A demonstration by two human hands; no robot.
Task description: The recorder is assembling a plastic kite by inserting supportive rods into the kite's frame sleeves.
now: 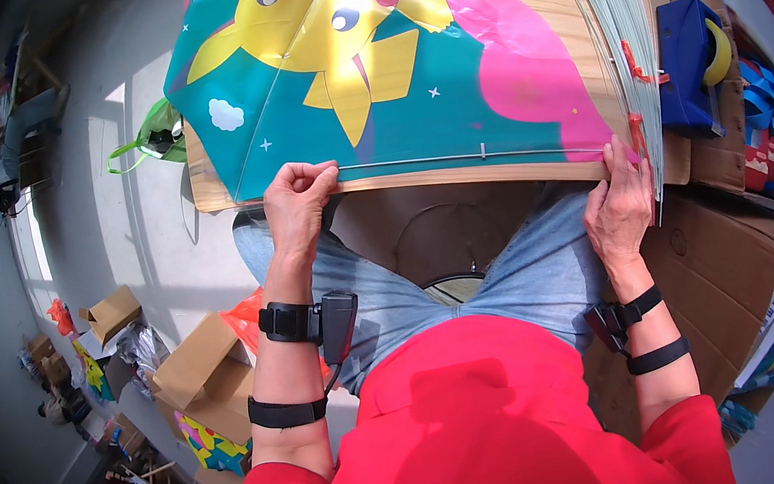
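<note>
A kite sheet [448, 116], printed with a yellow cartoon figure on teal and pink, lies over a wooden board [378, 183] before me. A thin pale rod [415, 161], with a small light sleeve on it, runs along the sheet's near edge. My left hand [296, 201] is closed, thumb and forefinger pinching the rod's left end. At the pink right corner, the fingers of my right hand [615, 198] are closed on the rod's other end; its tip is hidden beneath them. Beside that hand lies a bundle of long thin rods [612, 14] with red ties [637, 126].
A blue tape dispenser [684, 68] with yellow tape stands right of the bundle. Cardboard boxes [707, 282] stand at lower right, and an opened carton [200, 373] at lower left. A green bag [162, 131] hangs by the board's left edge. Another person [1, 166] is at far left.
</note>
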